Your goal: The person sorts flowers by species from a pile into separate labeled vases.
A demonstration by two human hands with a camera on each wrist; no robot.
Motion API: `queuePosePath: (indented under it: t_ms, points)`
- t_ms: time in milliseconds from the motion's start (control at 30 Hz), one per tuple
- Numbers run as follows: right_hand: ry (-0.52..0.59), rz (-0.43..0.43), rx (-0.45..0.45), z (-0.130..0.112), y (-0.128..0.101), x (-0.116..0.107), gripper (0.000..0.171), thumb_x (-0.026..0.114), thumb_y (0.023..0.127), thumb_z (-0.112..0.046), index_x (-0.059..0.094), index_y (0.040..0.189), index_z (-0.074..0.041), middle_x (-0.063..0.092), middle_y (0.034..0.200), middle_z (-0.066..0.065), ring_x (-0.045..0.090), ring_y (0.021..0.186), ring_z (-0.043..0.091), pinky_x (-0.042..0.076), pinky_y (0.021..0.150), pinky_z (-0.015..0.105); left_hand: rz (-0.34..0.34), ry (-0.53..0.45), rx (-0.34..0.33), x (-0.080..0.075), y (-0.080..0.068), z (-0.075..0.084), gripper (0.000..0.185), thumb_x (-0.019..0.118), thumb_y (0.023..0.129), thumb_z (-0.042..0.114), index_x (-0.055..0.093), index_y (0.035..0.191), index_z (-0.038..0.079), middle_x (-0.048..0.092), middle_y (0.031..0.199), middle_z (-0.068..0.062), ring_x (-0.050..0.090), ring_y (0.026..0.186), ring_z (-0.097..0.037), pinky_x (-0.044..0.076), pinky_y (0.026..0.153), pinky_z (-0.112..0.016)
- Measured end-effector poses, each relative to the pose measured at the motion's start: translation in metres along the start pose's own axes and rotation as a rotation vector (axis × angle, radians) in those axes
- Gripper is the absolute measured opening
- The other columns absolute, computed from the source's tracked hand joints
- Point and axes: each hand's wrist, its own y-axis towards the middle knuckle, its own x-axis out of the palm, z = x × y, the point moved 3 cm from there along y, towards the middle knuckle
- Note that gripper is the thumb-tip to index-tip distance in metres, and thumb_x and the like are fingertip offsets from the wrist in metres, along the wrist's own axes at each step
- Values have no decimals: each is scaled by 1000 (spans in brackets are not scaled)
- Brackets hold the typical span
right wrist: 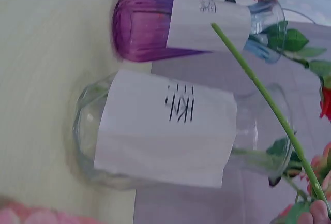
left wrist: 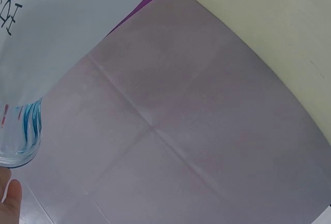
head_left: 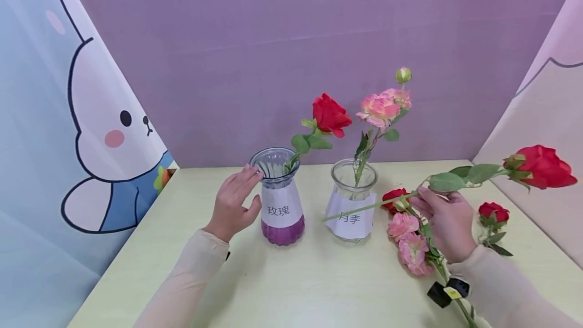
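My right hand (head_left: 448, 219) pinches the green stem of a red rose (head_left: 542, 167). The bloom points right and the bare stem end (right wrist: 227, 43) reaches left, in front of the clear vase (head_left: 355, 173) in the head view. My left hand (head_left: 237, 201), its fingers fairly straight, is at the rim of the blue-and-purple glass vase (head_left: 282, 234); I cannot tell whether the fingertips touch the glass. That vase bears a white paper label (head_left: 280, 201) reading 玫瑰 and holds one red rose (head_left: 331, 114). The clear vase, labelled 月季, holds a pink flower stem (head_left: 380, 109).
Beside and under my right forearm lie pink flowers (head_left: 413, 252) and a red bloom (head_left: 395, 197) on the pale table (head_left: 291, 287). Another short red rose (head_left: 494, 211) lies farther right. A purple cloth backdrop (head_left: 273, 65) stands behind the vases, with a printed curtain (head_left: 41, 140) at left.
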Motion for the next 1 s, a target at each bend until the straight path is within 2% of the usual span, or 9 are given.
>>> queuePosePath:
  t_ms: [267,500,767,1000]
  points:
    - [90,80,12,1,-6,26,27,67,87,-3,46,105,-1,66,83,3,70,67,14,57,70,27,5,-4,-1,0,-1,0,39,41,94,19,66,108,-8,67,110,-24,64,99,-44,53,75,-57]
    - [116,55,-21,-10,-4,48,35,69,87,-6,42,109,0,62,88,6,69,68,14,56,72,26,-2,-7,-15,1,-3,0,39,41,94,19,66,108,-8,67,109,-24,64,100,-44,53,76,-57]
    - [136,45,-134,-31,1,71,31,69,86,-4,47,107,2,63,85,8,70,67,15,56,73,28,-5,-9,-32,3,-5,-1,41,40,96,22,67,105,-8,68,107,-23,64,100,-41,54,79,-53]
    - [163,-22,-224,-46,5,89,21,67,86,0,53,101,5,65,83,11,70,66,17,56,73,30,13,-9,-29,2,-3,-2,42,39,97,23,67,104,-8,68,106,-23,65,99,-41,53,78,-53]
